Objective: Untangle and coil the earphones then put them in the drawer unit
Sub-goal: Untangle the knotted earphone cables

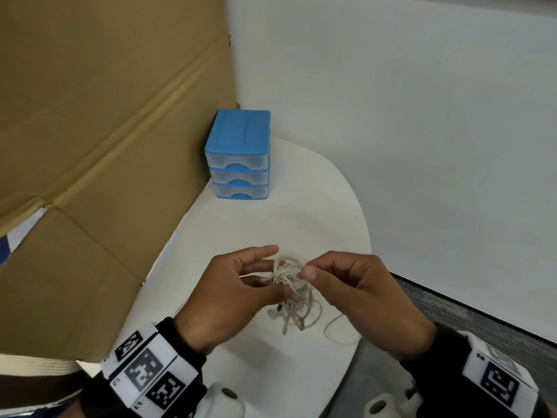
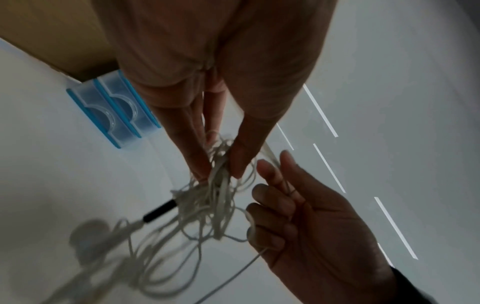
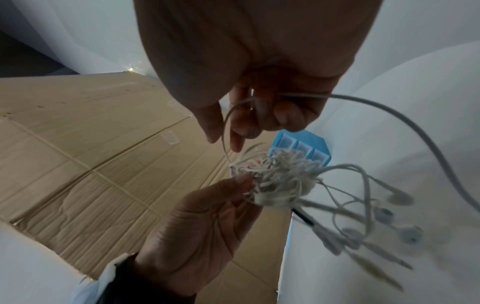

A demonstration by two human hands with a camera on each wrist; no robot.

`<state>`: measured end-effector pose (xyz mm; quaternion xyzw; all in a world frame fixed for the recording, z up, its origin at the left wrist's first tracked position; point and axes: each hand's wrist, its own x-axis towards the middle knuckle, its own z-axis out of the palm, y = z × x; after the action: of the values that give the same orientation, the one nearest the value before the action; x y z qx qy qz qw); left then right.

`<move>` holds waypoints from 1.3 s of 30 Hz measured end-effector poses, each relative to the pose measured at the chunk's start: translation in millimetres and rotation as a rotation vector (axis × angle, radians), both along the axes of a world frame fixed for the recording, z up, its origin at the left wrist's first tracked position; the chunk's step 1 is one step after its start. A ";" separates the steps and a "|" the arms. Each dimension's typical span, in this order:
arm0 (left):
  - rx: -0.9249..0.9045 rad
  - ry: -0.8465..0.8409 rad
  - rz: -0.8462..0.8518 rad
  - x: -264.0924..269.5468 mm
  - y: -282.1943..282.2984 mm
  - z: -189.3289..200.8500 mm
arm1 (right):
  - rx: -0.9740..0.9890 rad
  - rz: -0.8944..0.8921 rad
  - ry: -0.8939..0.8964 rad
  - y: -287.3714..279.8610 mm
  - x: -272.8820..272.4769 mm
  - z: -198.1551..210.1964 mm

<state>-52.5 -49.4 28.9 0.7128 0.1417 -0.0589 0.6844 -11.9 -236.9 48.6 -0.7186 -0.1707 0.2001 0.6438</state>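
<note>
A tangled bundle of white earphones [image 1: 287, 274] [image 2: 215, 185] [image 3: 280, 176] hangs above the white table, held between both hands. My left hand [image 1: 241, 282] [image 3: 207, 216] pinches the knot between thumb and fingers [image 2: 239, 160]. My right hand [image 1: 340, 285] [image 2: 298, 216] pinches a loose cable strand [image 3: 363, 100] that leads out of the knot. Earbuds [image 3: 400, 197] and a plug dangle below the bundle. The blue drawer unit [image 1: 238, 155] [image 2: 114, 107] [image 3: 301, 150] stands at the table's far side with all three clear drawers closed.
A large brown cardboard sheet [image 1: 90, 131] [image 3: 91, 154] stands along the left of the white round table [image 1: 241, 230]. White walls [image 1: 422, 116] rise behind and to the right. Grey floor [image 1: 482, 321] shows past the table's right edge.
</note>
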 end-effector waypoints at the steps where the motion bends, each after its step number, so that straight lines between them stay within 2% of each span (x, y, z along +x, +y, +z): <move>1: -0.006 0.001 -0.006 0.0 -0.2 0.5 | -0.002 0.003 0.000 -1.3 0.7 -1.5; 4: -0.046 0.003 0.003 1.2 0.0 1.3 | -0.017 -0.013 0.013 -3.2 2.7 -4.9; 11: -0.323 0.005 -0.098 -1.6 -2.3 11.4 | -0.019 -0.101 -0.062 -1.7 2.6 -17.1; 15: -0.237 -0.084 -0.105 -4.1 -9.1 11.4 | 0.035 -0.146 -0.019 -2.4 3.1 -14.0; 21: -0.132 -0.200 0.038 -4.8 -11.6 4.5 | 0.067 -0.112 -0.020 -0.9 -1.2 -16.8; 27: 0.003 -0.300 0.063 -6.0 -11.3 5.1 | 0.093 -0.022 0.109 1.5 -3.4 -13.8; 32: 0.092 -0.329 0.062 -5.7 -10.1 8.3 | 0.073 -0.032 0.021 3.9 -5.7 -11.7; 36: 0.178 -0.362 0.041 -10.0 -15.3 11.2 | -0.066 0.002 -0.225 4.7 -8.2 -9.8; 39: 0.246 -0.400 0.066 -11.6 -16.9 10.5 | -0.114 -0.006 -0.298 3.4 -7.2 -11.6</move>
<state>-64.1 -66.3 39.4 0.7832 0.0328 0.1237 0.6085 -19.1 -233.4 37.0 -0.7762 -0.2503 0.0986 0.5702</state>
